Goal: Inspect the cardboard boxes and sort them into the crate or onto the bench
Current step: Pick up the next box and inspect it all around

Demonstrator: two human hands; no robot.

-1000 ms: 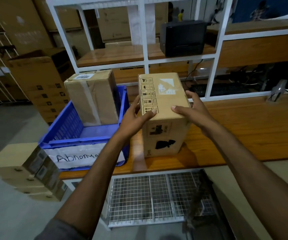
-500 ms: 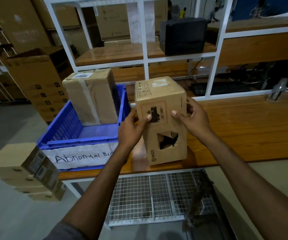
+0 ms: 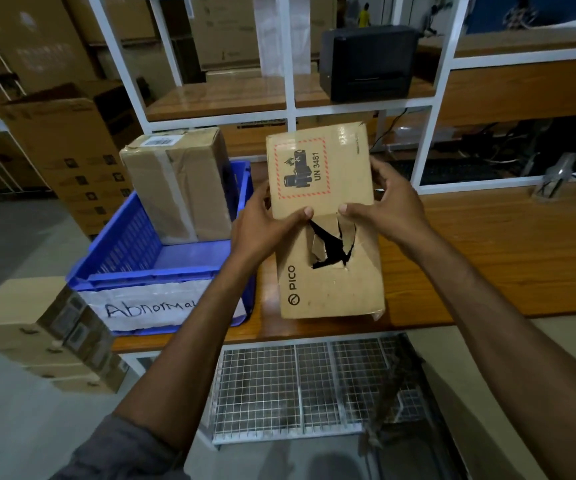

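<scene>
I hold a brown cardboard box point(image 3: 328, 292) above the wooden bench point(image 3: 508, 258), tilted so one wide face looks up at me. That face carries a red-bordered battery label, PICO lettering and a torn, ragged hole near its middle. My left hand point(image 3: 262, 226) grips the box's left edge with the thumb on the face. My right hand point(image 3: 388, 206) grips the right edge, thumb beside the hole. To the left stands a blue crate point(image 3: 123, 251) with a white "Abnormal" paper sign. A taped cardboard box point(image 3: 182, 181) stands upright inside it.
A white metal shelf frame point(image 3: 291, 81) rises behind the bench, with a black printer point(image 3: 369, 60) on its shelf. Stacked cardboard boxes point(image 3: 47, 337) sit on the floor at the left. A wire mesh rack point(image 3: 300, 386) lies under the bench. Large cartons point(image 3: 68, 147) stand behind the crate.
The box has been turned in both hands, so the face with the torn hole and the battery label now looks up at me. It has also come nearer to me.
</scene>
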